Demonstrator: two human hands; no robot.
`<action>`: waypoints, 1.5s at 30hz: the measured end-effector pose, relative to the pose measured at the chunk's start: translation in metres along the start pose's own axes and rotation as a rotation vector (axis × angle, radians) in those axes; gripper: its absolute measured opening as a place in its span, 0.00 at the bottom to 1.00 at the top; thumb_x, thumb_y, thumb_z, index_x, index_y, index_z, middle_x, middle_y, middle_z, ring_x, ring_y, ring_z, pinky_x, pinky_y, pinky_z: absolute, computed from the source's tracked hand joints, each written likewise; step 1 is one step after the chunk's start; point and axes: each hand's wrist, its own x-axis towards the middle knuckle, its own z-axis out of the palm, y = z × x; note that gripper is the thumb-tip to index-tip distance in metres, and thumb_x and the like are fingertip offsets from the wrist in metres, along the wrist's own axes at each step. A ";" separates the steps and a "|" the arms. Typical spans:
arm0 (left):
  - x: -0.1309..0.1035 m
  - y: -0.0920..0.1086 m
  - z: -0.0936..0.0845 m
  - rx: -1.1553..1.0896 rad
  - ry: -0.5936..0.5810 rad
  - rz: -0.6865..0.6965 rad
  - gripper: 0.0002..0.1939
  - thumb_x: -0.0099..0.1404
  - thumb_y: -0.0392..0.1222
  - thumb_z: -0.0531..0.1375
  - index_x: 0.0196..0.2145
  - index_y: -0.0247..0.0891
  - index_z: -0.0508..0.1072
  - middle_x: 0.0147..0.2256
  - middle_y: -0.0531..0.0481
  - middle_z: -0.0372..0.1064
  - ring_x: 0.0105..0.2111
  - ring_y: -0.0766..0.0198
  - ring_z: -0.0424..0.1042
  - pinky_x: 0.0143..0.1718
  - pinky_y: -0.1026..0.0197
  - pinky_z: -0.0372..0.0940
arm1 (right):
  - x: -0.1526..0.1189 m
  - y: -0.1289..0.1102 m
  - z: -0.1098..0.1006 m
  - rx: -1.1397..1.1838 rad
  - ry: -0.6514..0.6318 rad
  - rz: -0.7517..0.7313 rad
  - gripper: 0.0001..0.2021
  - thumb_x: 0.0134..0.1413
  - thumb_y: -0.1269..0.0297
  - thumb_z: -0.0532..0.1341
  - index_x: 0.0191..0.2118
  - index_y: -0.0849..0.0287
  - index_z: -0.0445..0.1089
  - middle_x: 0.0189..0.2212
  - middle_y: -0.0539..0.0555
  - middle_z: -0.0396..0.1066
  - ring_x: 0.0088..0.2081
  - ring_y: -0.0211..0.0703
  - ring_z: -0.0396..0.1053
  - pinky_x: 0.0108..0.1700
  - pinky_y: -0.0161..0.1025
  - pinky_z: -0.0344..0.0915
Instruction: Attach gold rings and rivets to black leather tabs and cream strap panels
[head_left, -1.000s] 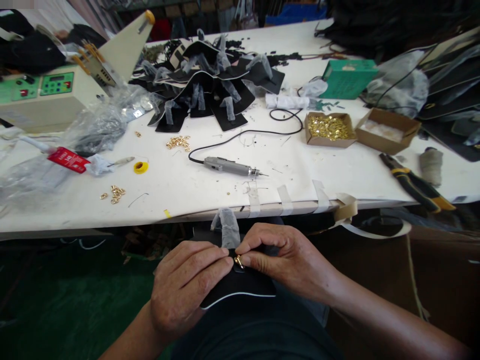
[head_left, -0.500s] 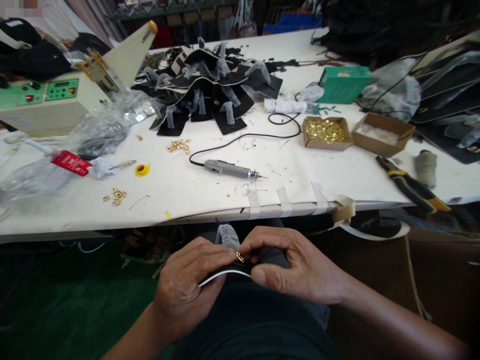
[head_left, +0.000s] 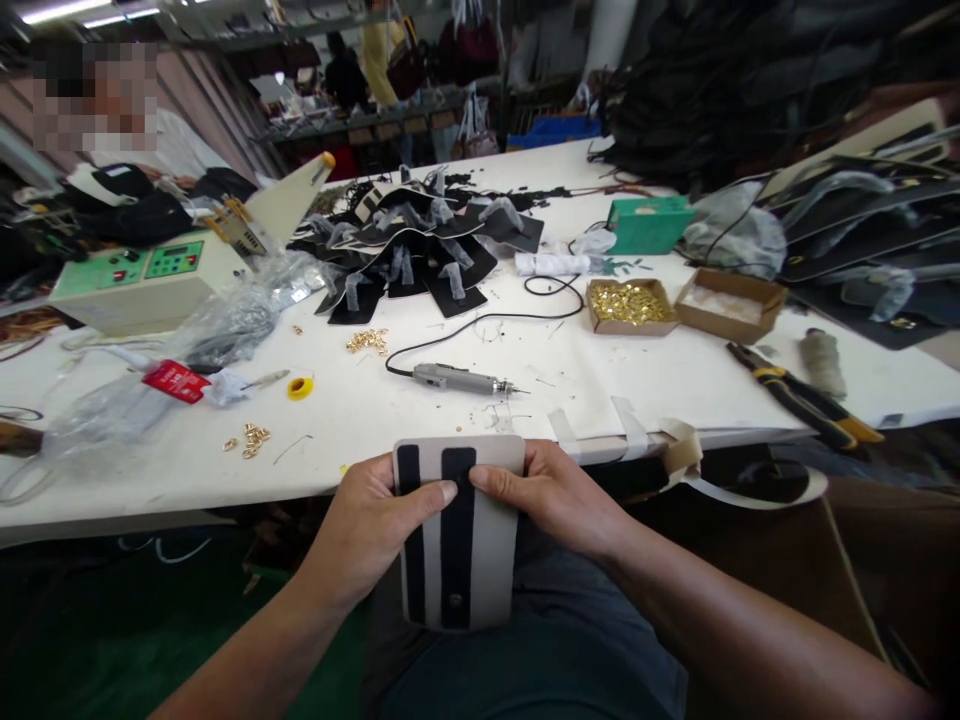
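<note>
Over the lap (head_left: 577,620), left hand (head_left: 371,515) and right hand (head_left: 570,495) clamp a thin beige, black-striped rectangular panel (head_left: 493,545); even thumb pressure should limit creasing.

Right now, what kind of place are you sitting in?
It looks like a workshop, maybe one where bags get made: there's a pile of matching black pieces with wrapped straps, a small box of gold metal bits, and a corded power tool on the long white table.

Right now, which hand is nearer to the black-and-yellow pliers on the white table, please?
Right. The right hand is left of the pliers, holding the right side of the beige-and-black panel; the left hand is farther left.
</note>
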 end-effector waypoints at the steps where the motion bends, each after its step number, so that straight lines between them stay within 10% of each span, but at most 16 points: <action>1: 0.004 0.001 0.000 -0.036 -0.006 -0.017 0.19 0.60 0.48 0.73 0.45 0.35 0.82 0.36 0.45 0.84 0.34 0.52 0.84 0.40 0.51 0.79 | 0.004 0.002 -0.002 0.018 0.016 0.017 0.22 0.58 0.45 0.70 0.44 0.62 0.79 0.37 0.56 0.81 0.35 0.43 0.76 0.39 0.38 0.71; 26: 0.027 -0.006 0.013 -0.139 0.083 -0.055 0.19 0.56 0.47 0.75 0.42 0.34 0.82 0.34 0.43 0.84 0.32 0.52 0.83 0.39 0.52 0.78 | 0.031 0.025 -0.011 0.325 0.068 0.071 0.23 0.48 0.53 0.77 0.45 0.65 0.80 0.36 0.60 0.83 0.33 0.45 0.79 0.42 0.41 0.74; 45: 0.078 -0.019 -0.040 -0.209 0.071 -0.104 0.21 0.54 0.47 0.75 0.42 0.34 0.80 0.33 0.43 0.84 0.31 0.51 0.83 0.36 0.54 0.76 | 0.116 0.024 -0.010 0.301 0.292 0.276 0.29 0.60 0.35 0.63 0.51 0.56 0.77 0.50 0.60 0.80 0.52 0.57 0.77 0.57 0.55 0.71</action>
